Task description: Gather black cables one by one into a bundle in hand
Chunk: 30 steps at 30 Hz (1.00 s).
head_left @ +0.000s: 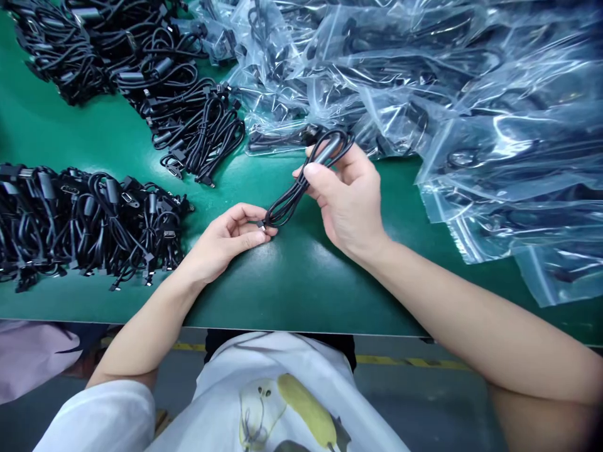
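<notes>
A looped black cable (288,199) with a thick grey-black cylinder on it is held over the green table. My right hand (351,194) grips the bundle near its upper end, thumb pressed across the loops. At the lower end, my left hand (235,235) pinches a small connector (262,225) with a metal tip between thumb and fingers. Left of my hands lie bundled black cables (207,135) in a heap. Beyond my right hand are clear zip bags (391,119) with dark cables inside.
Another row of bundled cables (89,220) lies along the left side of the green table (301,289). More clear bags (527,169) overlap across the right side. Past the table's front edge, a lilac cloth or garment (35,358) shows at lower left.
</notes>
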Tool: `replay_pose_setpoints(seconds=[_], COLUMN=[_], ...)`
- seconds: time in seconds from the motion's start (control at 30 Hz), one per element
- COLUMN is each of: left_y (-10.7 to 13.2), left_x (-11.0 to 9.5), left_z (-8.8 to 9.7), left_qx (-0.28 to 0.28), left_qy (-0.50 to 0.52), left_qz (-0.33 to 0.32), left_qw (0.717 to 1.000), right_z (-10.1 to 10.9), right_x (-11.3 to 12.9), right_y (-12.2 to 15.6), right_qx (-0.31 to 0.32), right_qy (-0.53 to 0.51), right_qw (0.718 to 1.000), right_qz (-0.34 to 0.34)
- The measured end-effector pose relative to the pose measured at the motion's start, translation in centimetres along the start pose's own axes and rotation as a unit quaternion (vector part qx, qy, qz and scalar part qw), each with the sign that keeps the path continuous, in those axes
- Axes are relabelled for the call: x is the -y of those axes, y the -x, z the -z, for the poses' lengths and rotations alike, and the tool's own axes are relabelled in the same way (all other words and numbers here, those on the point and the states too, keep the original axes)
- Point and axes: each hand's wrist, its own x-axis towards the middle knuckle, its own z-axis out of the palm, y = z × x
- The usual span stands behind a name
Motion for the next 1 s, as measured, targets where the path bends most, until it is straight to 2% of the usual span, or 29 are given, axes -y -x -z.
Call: replay_pose_setpoints(seconds=[0.13, 0.3, 0.47, 0.73, 0.87, 1.0], left_y=[0.1, 0.2, 0.1, 0.1, -0.1, 0.3], left_x=[0.0, -0.2, -0.1, -0.1, 0.3, 1.2], left_z=[0.3, 0.1, 0.0, -0.1, 0.0, -0.8], left_qx=[-0.019, 0.007, 0.009, -0.001, 0.018, 0.052], left_qy=[-0.042, -0.024, -0.002, 0.009, -0.047, -0.185], left_qz=[-0.025, 0.013, 0.057, 0.051, 0.005, -0.068], left_qw=[0.999, 1.000, 0.998, 0.999, 0.999, 0.979], right_z=[0.1, -0.1, -0.3, -0.4, -0.3, -0.6], right_x=[0.3, 0.4, 0.6, 0.8, 0.6, 0.7], right_y=[-0.3, -0.1, 0.2, 0.3, 0.1, 0.4], right_qx=[-0.014, -0.007, -0.001, -0.007, 0.017, 0.103], right_qy=[0.037, 0.041, 0.038, 0.030, -0.030, -0.097], right_qw=[0.999, 0.999, 0.999, 0.999, 0.996, 0.962], right_qz=[-0.002, 0.001, -0.017, -0.011, -0.079, -0.232])
